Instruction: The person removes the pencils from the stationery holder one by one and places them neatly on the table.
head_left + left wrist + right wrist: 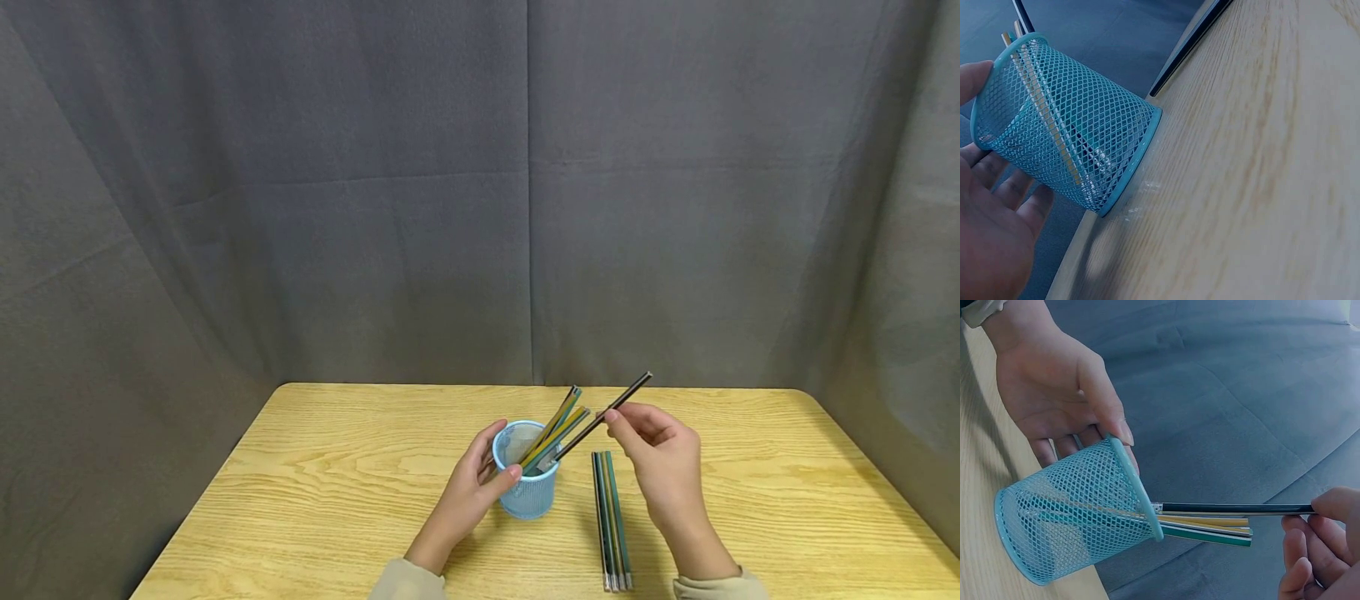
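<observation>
Two hands are at work over one table (337,483), and one blue mesh cup (527,500) is between them. The left hand (468,492) grasps the cup, its thumb at the rim and its fingers round the side. The right hand (667,462) pinches one dark pencil (628,393) between thumb and fingers. That pencil slants down to the left, its metal end at the mouth of the cup.

At least four pencils in the cup (558,433), yellow and green among them, lean toward the right hand and stick out above the rim. They overlap, so their exact number cannot be told. Whether the base of the cup touches the table is not clear.

Four more pencils on the table (611,517) lie side by side in one row, right of the cup and near the right hand, all four metal ends toward the person. Two pale sleeves (407,581) show at the wrists. Grey cloth (405,250) hangs behind the table and at both sides.
</observation>
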Action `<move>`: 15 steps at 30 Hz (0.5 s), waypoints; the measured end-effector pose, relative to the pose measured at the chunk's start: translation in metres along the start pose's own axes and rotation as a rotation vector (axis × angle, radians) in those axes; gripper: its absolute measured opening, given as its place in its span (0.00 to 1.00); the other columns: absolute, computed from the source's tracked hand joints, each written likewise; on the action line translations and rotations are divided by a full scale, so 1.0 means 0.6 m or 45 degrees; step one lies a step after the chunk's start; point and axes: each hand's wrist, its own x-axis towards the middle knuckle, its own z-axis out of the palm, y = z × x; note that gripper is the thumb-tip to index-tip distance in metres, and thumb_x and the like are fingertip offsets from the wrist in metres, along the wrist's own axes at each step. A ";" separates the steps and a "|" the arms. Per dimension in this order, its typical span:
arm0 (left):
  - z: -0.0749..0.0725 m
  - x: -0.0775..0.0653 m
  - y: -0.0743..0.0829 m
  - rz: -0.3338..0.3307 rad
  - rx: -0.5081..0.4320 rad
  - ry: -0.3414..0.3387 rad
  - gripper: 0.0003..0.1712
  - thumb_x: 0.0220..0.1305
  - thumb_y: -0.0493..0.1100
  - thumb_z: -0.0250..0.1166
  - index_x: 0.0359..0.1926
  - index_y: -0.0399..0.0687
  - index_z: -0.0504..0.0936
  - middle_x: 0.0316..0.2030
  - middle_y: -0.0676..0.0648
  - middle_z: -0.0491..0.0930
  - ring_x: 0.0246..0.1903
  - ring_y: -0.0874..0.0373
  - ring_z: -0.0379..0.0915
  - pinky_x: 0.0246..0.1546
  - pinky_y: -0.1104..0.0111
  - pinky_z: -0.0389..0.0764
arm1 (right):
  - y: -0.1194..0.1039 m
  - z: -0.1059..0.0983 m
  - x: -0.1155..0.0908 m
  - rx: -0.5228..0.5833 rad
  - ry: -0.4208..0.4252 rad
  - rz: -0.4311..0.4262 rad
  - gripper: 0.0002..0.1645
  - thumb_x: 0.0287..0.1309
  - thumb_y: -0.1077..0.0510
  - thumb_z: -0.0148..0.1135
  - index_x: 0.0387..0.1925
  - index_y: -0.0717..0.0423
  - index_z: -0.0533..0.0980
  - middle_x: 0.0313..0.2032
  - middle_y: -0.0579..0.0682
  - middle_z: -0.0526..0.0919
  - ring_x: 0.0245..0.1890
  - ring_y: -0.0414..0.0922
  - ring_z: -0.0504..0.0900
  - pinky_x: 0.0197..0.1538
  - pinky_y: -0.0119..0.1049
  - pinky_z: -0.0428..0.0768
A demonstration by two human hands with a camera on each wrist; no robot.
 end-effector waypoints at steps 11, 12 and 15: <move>0.001 0.000 0.002 -0.014 -0.003 0.003 0.37 0.70 0.41 0.62 0.75 0.50 0.57 0.69 0.42 0.65 0.70 0.50 0.58 0.70 0.56 0.58 | -0.016 -0.007 -0.001 0.076 0.052 -0.019 0.11 0.60 0.64 0.69 0.39 0.71 0.81 0.29 0.51 0.87 0.29 0.39 0.82 0.32 0.26 0.78; 0.001 0.000 0.002 -0.011 -0.004 0.003 0.37 0.70 0.40 0.62 0.75 0.50 0.57 0.69 0.42 0.65 0.70 0.50 0.58 0.70 0.55 0.58 | -0.016 -0.007 0.000 0.081 0.059 -0.020 0.10 0.59 0.64 0.69 0.38 0.71 0.81 0.29 0.50 0.87 0.29 0.39 0.82 0.32 0.25 0.77; 0.001 0.000 0.002 -0.001 -0.011 0.002 0.37 0.70 0.41 0.62 0.75 0.49 0.57 0.69 0.42 0.65 0.70 0.49 0.58 0.70 0.55 0.58 | -0.018 -0.008 0.001 0.098 0.081 -0.022 0.10 0.59 0.65 0.69 0.38 0.71 0.81 0.30 0.51 0.87 0.28 0.38 0.82 0.31 0.26 0.77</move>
